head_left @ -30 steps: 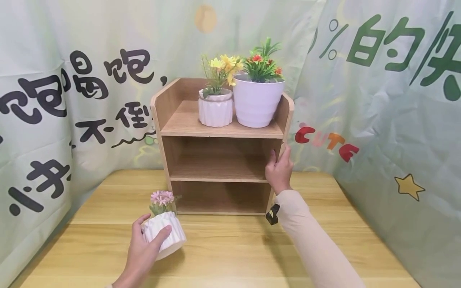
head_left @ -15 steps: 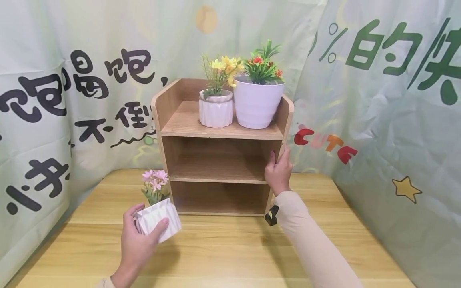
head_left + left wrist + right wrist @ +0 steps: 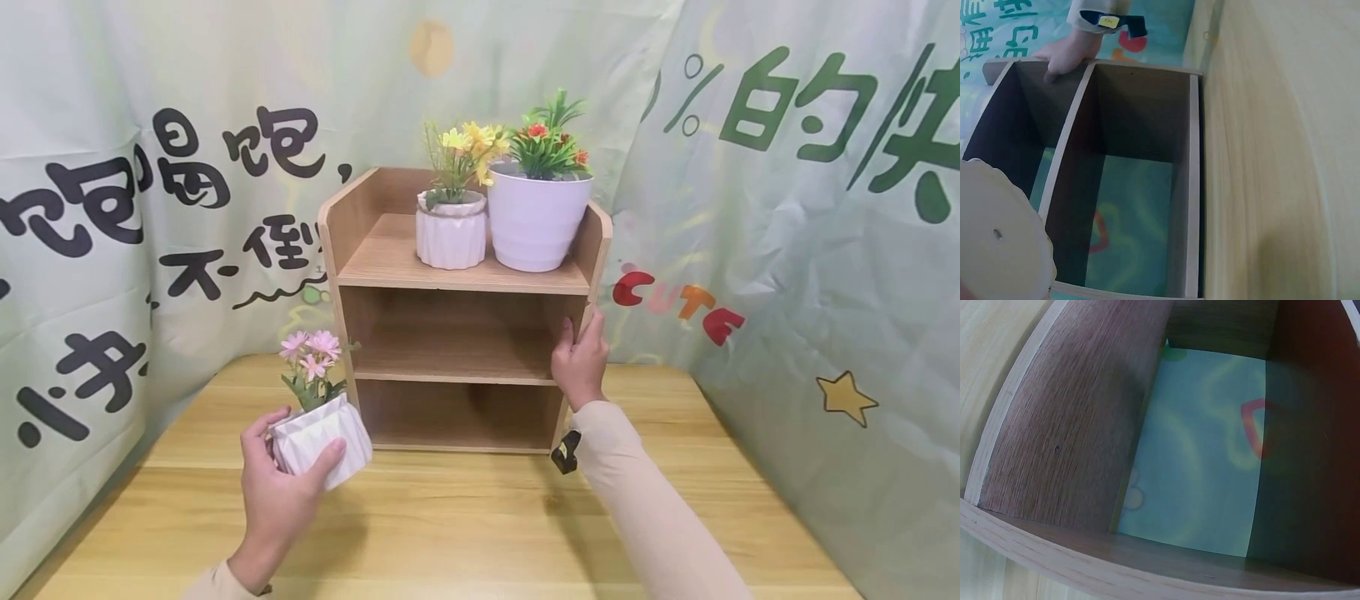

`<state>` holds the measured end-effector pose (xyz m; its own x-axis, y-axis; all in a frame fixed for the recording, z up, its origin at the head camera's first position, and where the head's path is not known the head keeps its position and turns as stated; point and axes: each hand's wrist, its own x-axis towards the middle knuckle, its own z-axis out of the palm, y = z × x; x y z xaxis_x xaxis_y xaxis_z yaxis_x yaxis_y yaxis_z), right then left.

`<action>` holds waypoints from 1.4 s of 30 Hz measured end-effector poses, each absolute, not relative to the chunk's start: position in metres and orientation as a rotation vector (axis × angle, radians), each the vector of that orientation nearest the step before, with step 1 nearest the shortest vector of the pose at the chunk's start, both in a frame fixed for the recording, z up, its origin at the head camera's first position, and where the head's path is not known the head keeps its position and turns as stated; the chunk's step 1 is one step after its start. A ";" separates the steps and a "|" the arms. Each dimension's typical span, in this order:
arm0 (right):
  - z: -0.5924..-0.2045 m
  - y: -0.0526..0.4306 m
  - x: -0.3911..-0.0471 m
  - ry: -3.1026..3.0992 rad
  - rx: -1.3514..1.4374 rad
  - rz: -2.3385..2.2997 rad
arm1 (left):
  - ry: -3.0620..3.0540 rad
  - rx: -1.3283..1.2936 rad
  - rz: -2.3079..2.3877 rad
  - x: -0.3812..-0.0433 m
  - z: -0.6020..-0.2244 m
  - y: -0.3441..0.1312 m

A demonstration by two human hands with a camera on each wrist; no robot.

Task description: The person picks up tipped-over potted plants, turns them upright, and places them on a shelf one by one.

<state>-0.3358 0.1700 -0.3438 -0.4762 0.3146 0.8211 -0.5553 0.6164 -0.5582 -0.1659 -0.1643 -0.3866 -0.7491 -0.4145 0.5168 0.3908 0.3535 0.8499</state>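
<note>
My left hand (image 3: 281,500) holds a small white ribbed flowerpot (image 3: 318,442) with pink flowers (image 3: 311,350), thumb across its near side. Tilted, the pot hangs above the table in front of the wooden shelf's (image 3: 367,258) lower left corner. Its round underside (image 3: 1007,231) fills the lower left of the left wrist view. My right hand (image 3: 581,362) grips the shelf's right side panel, thumb on the inner face at middle-tier height; the left wrist view also shows this right hand (image 3: 1069,55). Only the shelf's inside (image 3: 1072,425) shows in the right wrist view.
On the top tier stand a ribbed white pot (image 3: 450,237) with yellow flowers and, right beside it, a larger white pot (image 3: 538,223) with red flowers. The wooden table (image 3: 450,533) carries the shelf. A printed curtain (image 3: 787,225) hangs around the back and sides.
My left hand has lifted the pink-flowered pot higher and slightly leftward, away from the shelf's lower corner. My right hand keeps its grip on the side panel.
</note>
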 end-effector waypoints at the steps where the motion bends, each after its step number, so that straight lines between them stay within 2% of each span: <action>1: -0.344 0.170 -0.336 -1.796 0.195 1.037 | -1.906 0.008 -1.468 -0.166 -0.386 -0.164; 20: -0.342 0.168 -0.333 -1.846 0.170 1.085 | -1.589 -0.393 -1.069 -0.195 -0.367 -0.169; 27: -0.346 0.168 -0.335 -1.859 0.164 1.087 | -1.527 -0.383 -0.875 -0.203 -0.359 -0.167; 42: -0.343 0.169 -0.335 -1.840 0.179 1.067 | -1.459 -0.398 -0.872 -0.211 -0.340 -0.163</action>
